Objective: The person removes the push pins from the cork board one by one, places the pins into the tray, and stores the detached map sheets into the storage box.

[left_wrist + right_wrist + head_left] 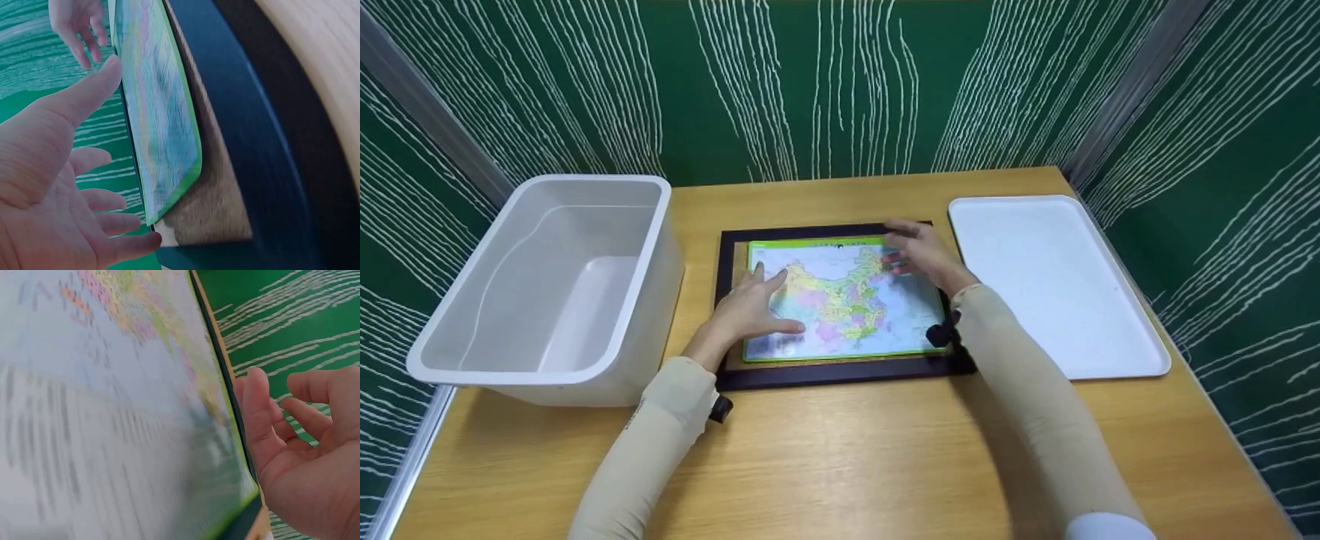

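Note:
A glossy colored map sheet (840, 300) with a green border lies on a brown board (216, 169) inside a dark frame (840, 373). Over the map's left part my left hand (750, 304) is spread, thumb and fingers apart and nothing in its grasp. My right hand (922, 253) hovers at the map's upper right, its fingers loosely bent and holding nothing. In the left wrist view the thumb overlaps the map's edge. From the right wrist, the right hand (309, 450) shows beside the green border of the map (140, 382).
To the left stands a deep white bin (649, 277) with nothing visible inside. A flat white tray (1050, 285) lies to the right of the frame. Both are on a wooden table (825, 457), with green, white-streaked walls (870, 90) behind and at the sides.

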Demonstrator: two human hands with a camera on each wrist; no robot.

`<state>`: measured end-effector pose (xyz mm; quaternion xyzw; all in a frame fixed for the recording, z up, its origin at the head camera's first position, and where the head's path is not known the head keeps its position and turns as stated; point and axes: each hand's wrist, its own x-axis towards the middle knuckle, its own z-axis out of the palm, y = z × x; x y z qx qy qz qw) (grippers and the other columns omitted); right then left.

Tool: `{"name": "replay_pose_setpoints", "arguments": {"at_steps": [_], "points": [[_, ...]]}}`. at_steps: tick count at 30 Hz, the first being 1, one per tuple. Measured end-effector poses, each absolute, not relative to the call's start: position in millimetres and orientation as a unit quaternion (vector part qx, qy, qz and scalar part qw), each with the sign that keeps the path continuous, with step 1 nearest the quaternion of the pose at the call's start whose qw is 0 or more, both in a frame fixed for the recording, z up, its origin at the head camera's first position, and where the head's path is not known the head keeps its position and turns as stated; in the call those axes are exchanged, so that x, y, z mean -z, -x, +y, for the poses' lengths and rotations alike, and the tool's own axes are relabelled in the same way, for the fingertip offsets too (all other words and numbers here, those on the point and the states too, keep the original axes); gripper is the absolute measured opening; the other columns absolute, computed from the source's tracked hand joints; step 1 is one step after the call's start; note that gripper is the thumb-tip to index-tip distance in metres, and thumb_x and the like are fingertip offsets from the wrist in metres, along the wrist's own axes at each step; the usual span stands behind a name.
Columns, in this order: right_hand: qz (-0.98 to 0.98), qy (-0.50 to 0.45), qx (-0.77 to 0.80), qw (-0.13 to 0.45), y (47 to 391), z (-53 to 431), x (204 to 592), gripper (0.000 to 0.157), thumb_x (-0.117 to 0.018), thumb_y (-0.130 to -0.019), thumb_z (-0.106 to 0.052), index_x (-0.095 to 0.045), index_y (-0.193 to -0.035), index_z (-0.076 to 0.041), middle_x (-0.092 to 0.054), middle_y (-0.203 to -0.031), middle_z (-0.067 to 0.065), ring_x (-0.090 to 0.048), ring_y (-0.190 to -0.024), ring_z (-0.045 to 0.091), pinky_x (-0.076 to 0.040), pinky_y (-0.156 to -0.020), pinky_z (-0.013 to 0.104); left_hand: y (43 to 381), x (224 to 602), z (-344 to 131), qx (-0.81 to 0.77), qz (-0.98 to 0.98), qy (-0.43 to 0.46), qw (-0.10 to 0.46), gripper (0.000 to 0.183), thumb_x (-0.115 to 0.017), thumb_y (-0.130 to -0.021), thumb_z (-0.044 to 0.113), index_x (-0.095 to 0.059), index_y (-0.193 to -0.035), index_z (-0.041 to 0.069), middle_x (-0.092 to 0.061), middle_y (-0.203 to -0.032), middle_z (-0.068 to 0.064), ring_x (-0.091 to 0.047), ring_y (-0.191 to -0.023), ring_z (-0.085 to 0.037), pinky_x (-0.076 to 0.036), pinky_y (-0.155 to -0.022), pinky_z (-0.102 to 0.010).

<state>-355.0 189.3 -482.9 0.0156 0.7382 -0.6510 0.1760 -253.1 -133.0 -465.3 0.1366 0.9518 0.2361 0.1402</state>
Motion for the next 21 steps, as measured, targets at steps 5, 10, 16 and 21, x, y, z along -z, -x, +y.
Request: {"name": "replay_pose_setpoints", "arguments": {"at_steps": [5,10,16,21], "points": [[0.761,0.007,0.626,0.171,358,164,491,0.045,-0.056,-0.106,-0.019,-0.05,-0.149,-0.009,-0.055,-0.134,0.014,-0.069,-0.089,0.029,-0.059,-0.067,0.034,250,467,-127,-0.239,0.946,-0.154,0.154,0.102,-0.083,-0.079,0.056,-0.036,-0.158,0.013,-0.005,-0.166,-0.027,-0.003,-0.151,-0.048,-0.018,-0.114,-0.07],[0.774,0.015,0.611,0.166,360,147,494,0.04,-0.056,-0.105,-0.017,-0.055,-0.144,-0.008,-0.056,-0.129,0.01,-0.07,-0.081,0.027,-0.058,-0.062,0.034,252,469,-126,-0.235,0.947,-0.159,0.151,0.096,-0.079,-0.083,0.056,-0.038,-0.158,0.013,-0.007,-0.166,-0.025,-0.003,-0.151,-0.049,-0.019,-0.114,-0.07],[0.782,-0.008,0.596,0.183,367,130,495,0.037,-0.056,-0.105,-0.021,-0.058,-0.141,-0.012,-0.06,-0.125,0.009,-0.07,-0.079,0.025,-0.058,-0.062,0.034,256,473,-129,-0.239,0.943,-0.156,0.169,0.086,-0.07,-0.093,0.049,-0.031,-0.161,0.014,-0.008,-0.167,-0.021,-0.001,-0.152,-0.045,-0.017,-0.116,-0.068],[0.785,-0.017,0.589,0.191,373,118,502,0.031,-0.055,-0.106,-0.021,-0.061,-0.136,-0.014,-0.063,-0.117,0.011,-0.066,-0.073,0.02,-0.056,-0.06,0.031,256,476,-132,-0.24,0.938,-0.158,0.192,0.091,-0.068,-0.093,0.051,-0.024,-0.162,0.012,-0.004,-0.167,-0.022,0.004,-0.152,-0.044,-0.012,-0.117,-0.068]]}}
